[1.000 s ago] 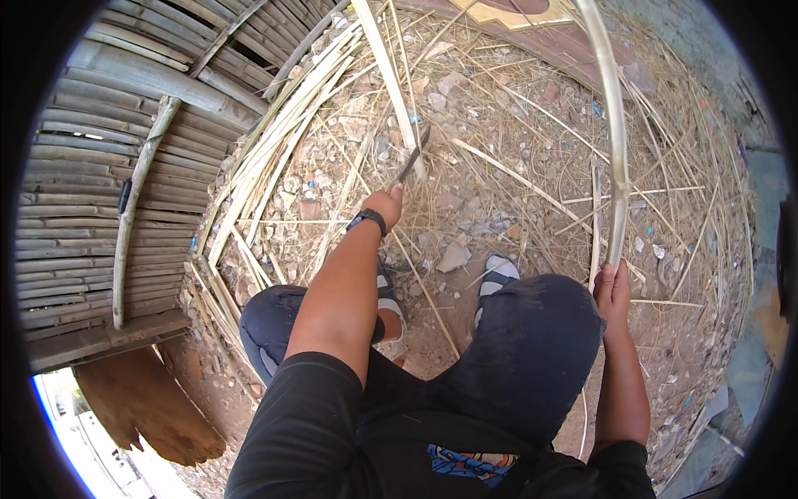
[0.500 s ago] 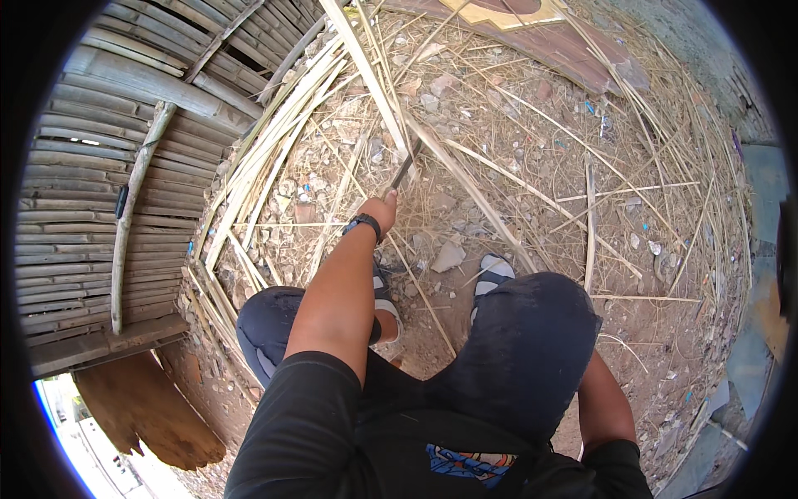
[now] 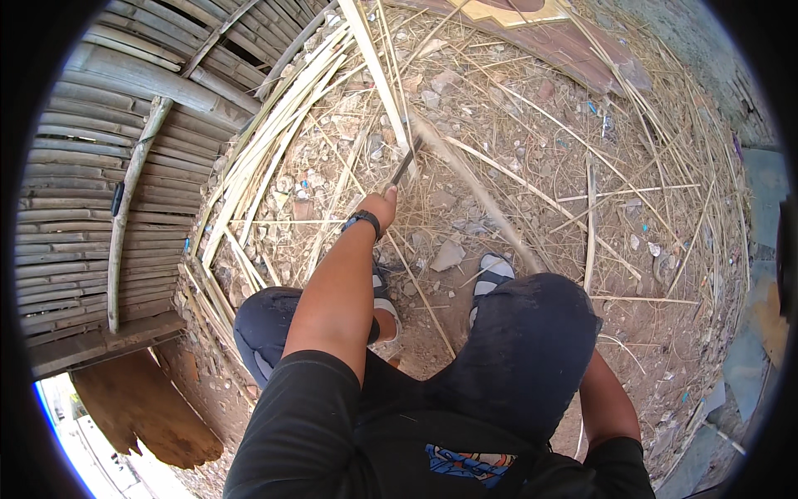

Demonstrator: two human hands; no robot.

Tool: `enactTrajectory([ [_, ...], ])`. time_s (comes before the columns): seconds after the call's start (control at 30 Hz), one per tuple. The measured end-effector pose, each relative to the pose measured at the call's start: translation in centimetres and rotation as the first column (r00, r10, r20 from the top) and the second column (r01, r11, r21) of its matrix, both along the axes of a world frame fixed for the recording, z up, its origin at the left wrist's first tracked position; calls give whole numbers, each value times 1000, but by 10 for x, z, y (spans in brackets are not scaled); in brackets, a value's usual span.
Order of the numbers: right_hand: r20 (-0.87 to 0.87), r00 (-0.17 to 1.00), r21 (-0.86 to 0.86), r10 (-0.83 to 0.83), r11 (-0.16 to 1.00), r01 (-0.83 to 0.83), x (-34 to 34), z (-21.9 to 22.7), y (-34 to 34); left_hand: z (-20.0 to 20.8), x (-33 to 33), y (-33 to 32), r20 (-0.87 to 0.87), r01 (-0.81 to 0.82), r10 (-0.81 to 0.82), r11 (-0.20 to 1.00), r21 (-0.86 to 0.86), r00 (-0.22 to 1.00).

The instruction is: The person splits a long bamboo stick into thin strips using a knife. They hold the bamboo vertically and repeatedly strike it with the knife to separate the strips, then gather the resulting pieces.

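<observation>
My left hand (image 3: 381,208), with a dark watch on its wrist, is closed around the handle of a knife (image 3: 404,166). The dark blade points up and to the right, away from me. Its tip meets the lower end of a wide pale bamboo strip (image 3: 376,66) that runs in from the top edge. From near the blade tip, a second bamboo strip (image 3: 478,191), smeared by motion, slants down to my right knee. My right forearm (image 3: 607,399) passes behind the right thigh, which hides my right hand.
A bundle of split bamboo strips (image 3: 278,116) lies at left beside a bamboo slat wall (image 3: 75,208). Loose strips and shavings cover the stony ground. A brown board (image 3: 532,50) lies at the far side, and a torn brown sheet (image 3: 150,407) hangs at lower left.
The slanting strip, sharp before, is now blurred along its length. The wide pale strip's upper part has shifted slightly right. My left hand and the knife have hardly moved.
</observation>
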State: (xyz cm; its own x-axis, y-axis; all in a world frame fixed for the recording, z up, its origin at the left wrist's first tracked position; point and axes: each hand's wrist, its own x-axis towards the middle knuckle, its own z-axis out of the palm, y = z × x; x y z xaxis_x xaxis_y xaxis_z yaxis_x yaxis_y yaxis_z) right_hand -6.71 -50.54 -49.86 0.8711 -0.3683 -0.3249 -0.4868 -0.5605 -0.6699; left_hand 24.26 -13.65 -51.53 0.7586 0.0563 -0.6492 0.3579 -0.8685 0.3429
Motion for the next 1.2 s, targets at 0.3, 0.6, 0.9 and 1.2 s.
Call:
enactTrajectory([
  [0.3,83,987,176,135,973,-148,-30,21,-10,-41,-26,8,-46,30,-28,999,38,999],
  [0.6,79,987,104,-141,986,132,-45,-1,-44,-20,-34,2,-6,46,-46,999,21,999],
  [0.9,-42,956,-247,-291,930,272,-120,-31,-79,48,-30,-11,-113,-44,32,994,-100,993],
  [1.2,256,956,-526,-143,809,262,-115,-11,-122,123,-34,-38,-298,-414,288,642,-645,910],
])
